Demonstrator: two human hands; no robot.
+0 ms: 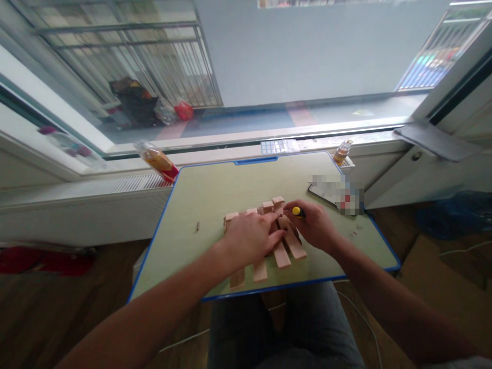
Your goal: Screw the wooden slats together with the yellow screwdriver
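Several pale wooden slats (282, 256) lie side by side on a small table, apparently joined as one piece. My left hand (249, 233) rests across the slats and grips them, with its index finger and thumb near a small dark spot on the wood. In my right hand (317, 225) is a screwdriver (298, 211) with a yellow and black handle. Its tip end points left toward the left fingertips, at the upper part of the rightmost slats. The exact contact of the tip is too small to make out.
The table (172, 246) has a blue rim. A small brown peg-like piece (198, 226) lies at left, a partly blurred flat object (334, 195) at right. Bottles (157, 161) stand by the window sill. A grey folder-like sheet (436, 141) sits at far right.
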